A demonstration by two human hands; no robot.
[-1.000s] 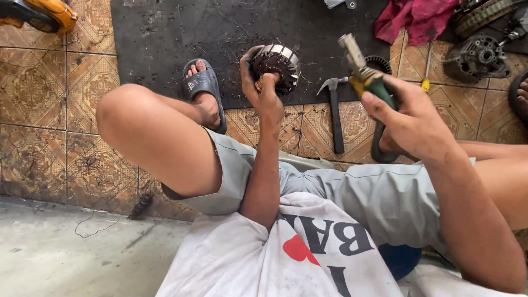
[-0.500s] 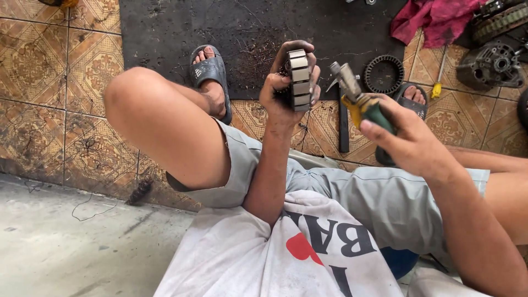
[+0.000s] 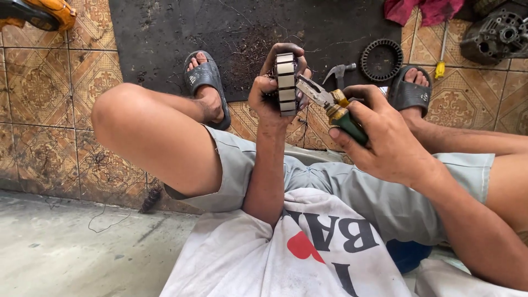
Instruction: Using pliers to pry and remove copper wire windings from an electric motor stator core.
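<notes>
Seated person viewed from the head camera, legs drawn up over a tiled floor. The left hand [image 3: 273,91] is closed around a round metal rotor [image 3: 286,82] ringed with pale rectangular segments, held edge-on above the knees at the centre of the view. The right hand [image 3: 385,137] is wrapped around the green-and-yellow handles of a pair of pliers [image 3: 330,104], whose metal nose points left and lies against, or just beside, the rotor's rim; contact cannot be confirmed from this angle.

No packages or signs are present. The only lettering is large dark print with a red heart shape on the white shirt [image 3: 308,247] at the bottom edge, seen upside down.

Surroundings: a dark rubber mat [image 3: 247,27] covers the upper middle of the floor, strewn with fine debris near the rotor. Beside it lie patterned brown floor tiles [image 3: 44,88], and a bare grey concrete strip [image 3: 66,247] runs along the lower left. On the floor past the hands sit a claw hammer [image 3: 340,71], a black toothed ring [image 3: 381,59], a yellow-handled screwdriver [image 3: 441,52], a red cloth [image 3: 423,10] and a grey metal motor housing [image 3: 498,33]. An orange tool [image 3: 38,14] lies at the upper left corner. Each foot wears a grey sandal [image 3: 204,77].
</notes>
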